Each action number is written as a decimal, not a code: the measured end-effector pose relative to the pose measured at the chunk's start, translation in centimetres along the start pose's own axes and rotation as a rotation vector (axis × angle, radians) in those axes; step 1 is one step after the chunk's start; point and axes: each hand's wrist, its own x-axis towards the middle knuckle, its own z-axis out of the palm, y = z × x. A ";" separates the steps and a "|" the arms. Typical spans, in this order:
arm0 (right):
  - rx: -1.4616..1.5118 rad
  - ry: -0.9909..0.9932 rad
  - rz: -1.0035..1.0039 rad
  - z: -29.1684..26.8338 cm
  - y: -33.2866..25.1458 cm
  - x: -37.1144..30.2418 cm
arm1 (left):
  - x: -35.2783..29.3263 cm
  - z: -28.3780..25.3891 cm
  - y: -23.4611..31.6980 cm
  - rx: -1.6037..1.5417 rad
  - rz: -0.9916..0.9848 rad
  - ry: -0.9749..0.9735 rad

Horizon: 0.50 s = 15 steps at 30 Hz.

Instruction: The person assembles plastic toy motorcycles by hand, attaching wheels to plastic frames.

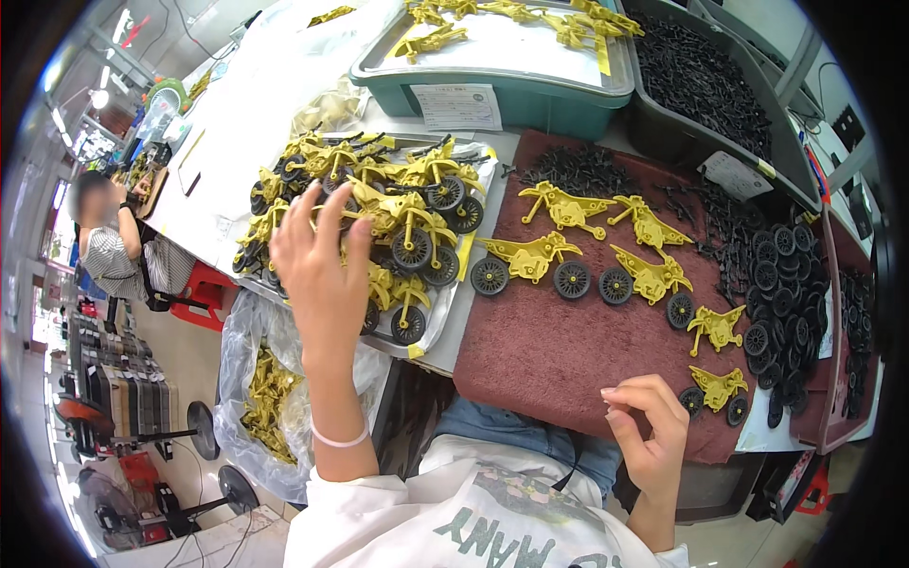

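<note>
My left hand (pixel 322 260) is over a tray (pixel 443 348) heaped with yellow toy motorcycles (pixel 407 213) that have black wheels. Its fingers are spread, and nothing shows gripped in them. To the right, my right hand (pixel 651 431) hovers above the near edge of a brown towel (pixel 530 350). Its thumb and forefinger are drawn close together; whatever may be between them is too small to make out. Several yellow motorcycle bodies lie on the towel, some with wheels, such as the body (pixel 535 256) at left. Closest to my right hand is a small wheeled body (pixel 718 386).
Black wheels (pixel 781 293) are piled at the right beside scattered small black parts (pixel 582 170). A teal bin (pixel 530 104) and a dark bin of black pieces (pixel 705 80) stand at the back. A plastic-lined box (pixel 270 398) of yellow parts sits lower left. Another person (pixel 109 237) sits far left.
</note>
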 end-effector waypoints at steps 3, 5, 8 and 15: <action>-0.048 0.040 0.008 -1.0 0.0 -0.2 | -0.7 -1.4 2.0 -0.195 -0.048 0.003; -0.072 0.041 -0.020 -1.7 0.2 -0.3 | -1.6 -1.9 4.6 -0.431 0.075 0.093; -0.060 0.009 0.049 -2.0 0.2 0.0 | -3.1 -2.4 9.4 -0.761 0.301 -0.088; -0.465 0.247 -0.004 -8.1 1.8 -1.9 | -2.8 2.4 16.1 -0.768 0.495 -0.438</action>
